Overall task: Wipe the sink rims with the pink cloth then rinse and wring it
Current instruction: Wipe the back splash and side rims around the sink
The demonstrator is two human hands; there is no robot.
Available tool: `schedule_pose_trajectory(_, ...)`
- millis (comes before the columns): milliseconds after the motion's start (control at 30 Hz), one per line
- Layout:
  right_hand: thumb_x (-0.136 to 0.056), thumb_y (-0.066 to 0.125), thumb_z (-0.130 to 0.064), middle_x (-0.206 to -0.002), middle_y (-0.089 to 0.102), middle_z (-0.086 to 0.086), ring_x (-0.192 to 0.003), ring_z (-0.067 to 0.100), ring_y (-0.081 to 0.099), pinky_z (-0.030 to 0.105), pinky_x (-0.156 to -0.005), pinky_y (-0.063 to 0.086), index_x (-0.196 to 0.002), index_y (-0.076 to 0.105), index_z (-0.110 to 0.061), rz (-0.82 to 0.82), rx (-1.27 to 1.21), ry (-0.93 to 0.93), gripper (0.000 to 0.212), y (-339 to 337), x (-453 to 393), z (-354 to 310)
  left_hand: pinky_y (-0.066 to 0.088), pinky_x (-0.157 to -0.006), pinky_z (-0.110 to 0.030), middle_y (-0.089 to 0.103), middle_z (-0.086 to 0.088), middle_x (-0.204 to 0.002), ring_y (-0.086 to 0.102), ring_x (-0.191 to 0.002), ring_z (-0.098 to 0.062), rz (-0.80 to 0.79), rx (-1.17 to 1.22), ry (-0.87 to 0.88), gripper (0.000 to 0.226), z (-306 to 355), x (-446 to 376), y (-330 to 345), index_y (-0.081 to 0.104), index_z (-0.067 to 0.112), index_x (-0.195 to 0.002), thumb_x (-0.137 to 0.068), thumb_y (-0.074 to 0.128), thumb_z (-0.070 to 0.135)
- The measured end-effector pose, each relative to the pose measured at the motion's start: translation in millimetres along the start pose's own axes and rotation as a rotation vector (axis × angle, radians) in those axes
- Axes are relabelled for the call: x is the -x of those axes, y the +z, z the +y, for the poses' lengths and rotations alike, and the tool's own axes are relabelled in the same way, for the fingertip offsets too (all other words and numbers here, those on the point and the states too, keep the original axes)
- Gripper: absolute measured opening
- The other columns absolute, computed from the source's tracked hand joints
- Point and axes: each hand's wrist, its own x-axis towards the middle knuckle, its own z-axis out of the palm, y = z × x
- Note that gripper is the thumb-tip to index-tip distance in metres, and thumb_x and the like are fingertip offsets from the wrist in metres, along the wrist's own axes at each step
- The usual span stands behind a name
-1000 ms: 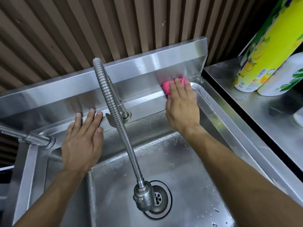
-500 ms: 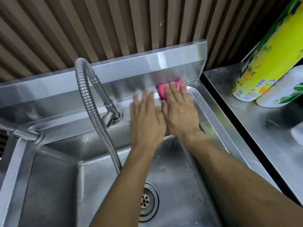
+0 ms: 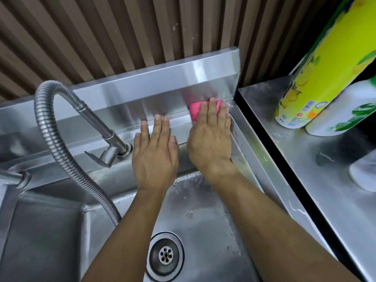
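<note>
A flexible hose (image 3: 61,151) arches over the steel sink, its basin wet around the drain (image 3: 165,255). The left hand (image 3: 155,153) lies flat, fingers straight, on the back rim (image 3: 122,127). Just beside it, the right hand (image 3: 210,139) presses the pink cloth (image 3: 195,110) into the rim's far right corner with flat fingers. Bottles (image 3: 317,78) crowd the tabletop (image 3: 305,180) nearby; a wide sweep rightward could likely topple them.
</note>
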Motion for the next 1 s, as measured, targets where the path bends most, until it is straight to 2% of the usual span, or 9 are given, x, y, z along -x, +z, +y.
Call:
schedule_pose_trajectory(133,-0.101,0.016,-0.043,-0.169,-0.01,0.028,-0.156,0.046,-0.012,0.054,-0.128,-0.007,-0.16,-0.007,0.004,-0.003,-0.005,0.027,0.079,7,14,-31,0.024,-0.124,-0.047,0.03,0.0,-0.166,0.023,-0.156,-0.031,-0.011,-0.02,0.003,0.057,-2,0,1,0.032,0.02,-0.16,-0.109,0.013,0.037)
schedule_pose_trajectory(233,-0.103,0.016,-0.029,-0.169,-0.006,0.027,-0.157,0.044,-0.008,0.052,-0.13,-0.002,-0.161,-0.001,0.003,0.012,0.02,-0.096,0.069,11,6,-10,0.023,-0.124,-0.047,0.03,0.001,-0.166,0.022,-0.156,-0.03,-0.019,-0.005,-0.001,0.056,0,0,-1,0.032,0.021,-0.16,-0.109,0.017,0.036)
schedule_pose_trajectory(367,-0.109,0.034,-0.022,-0.171,0.007,0.021,-0.159,0.039,0.001,0.048,-0.129,0.002,-0.162,0.01,0.001,0.037,-0.03,-0.001,0.063,-2,-15,18,0.017,-0.127,-0.046,0.023,0.003,-0.168,0.014,-0.158,-0.029,-0.039,0.009,-0.008,0.056,2,1,-4,0.027,0.025,-0.162,-0.109,0.015,0.039)
schedule_pose_trajectory(533,-0.107,0.038,-0.014,-0.155,0.048,0.017,-0.153,0.032,0.031,0.043,-0.128,0.021,-0.147,0.047,-0.005,0.27,-0.65,0.302,0.043,-19,-13,11,0.017,-0.127,-0.045,0.023,0.005,-0.168,0.013,-0.158,-0.029,-0.039,0.034,0.023,0.055,-2,2,-4,0.029,0.026,-0.161,-0.109,0.015,0.038)
schedule_pose_trajectory(633,-0.112,0.032,-0.024,-0.167,0.033,0.007,-0.158,0.02,0.019,0.033,-0.13,0.013,-0.16,0.031,-0.012,0.355,-0.953,0.377,0.05,-25,-7,-14,0.017,-0.126,-0.043,0.024,0.006,-0.168,0.014,-0.158,-0.027,-0.036,0.064,0.018,0.055,-3,2,-3,0.031,0.025,-0.16,-0.109,0.015,0.038)
schedule_pose_trajectory(700,-0.113,0.03,-0.026,-0.174,0.003,0.005,-0.16,0.015,-0.007,0.029,-0.129,-0.002,-0.164,0.007,-0.01,0.301,-0.872,0.275,0.059,-14,-10,-39,0.021,-0.125,-0.044,0.027,0.004,-0.167,0.018,-0.157,-0.03,-0.033,0.064,0.027,0.053,-6,0,-1,0.033,0.023,-0.16,-0.108,0.026,0.035)
schedule_pose_trajectory(767,-0.113,0.031,-0.025,-0.172,-0.012,0.014,-0.159,0.026,-0.018,0.04,-0.131,-0.003,-0.161,-0.008,-0.002,0.312,-0.732,0.265,0.066,2,-22,-51,0.025,-0.124,-0.046,0.028,0.002,-0.167,0.021,-0.156,-0.032,-0.033,0.044,0.043,0.055,-8,0,0,0.031,0.021,-0.16,-0.106,0.035,0.032)
schedule_pose_trajectory(900,-0.101,0.061,-0.023,-0.167,-0.006,0.034,-0.157,0.048,-0.003,0.05,-0.13,0.008,-0.156,-0.009,0.013,0.234,-0.297,0.461,0.096,0,-52,-31,0.023,-0.124,-0.046,0.028,0.002,-0.167,0.018,-0.157,-0.032,-0.039,0.073,0.043,0.054,-4,0,-3,0.032,0.021,-0.16,-0.109,0.019,0.036)
schedule_pose_trajectory(1000,-0.102,0.056,-0.024,-0.164,-0.001,0.04,-0.154,0.054,0.006,0.053,-0.128,0.017,-0.155,-0.005,0.017,0.149,-0.181,0.554,0.091,-12,-60,-22,0.025,-0.123,-0.049,0.029,0.001,-0.166,0.019,-0.157,-0.033,-0.04,0.085,0.057,0.055,-5,0,-4,0.034,0.02,-0.16,-0.109,0.02,0.036)
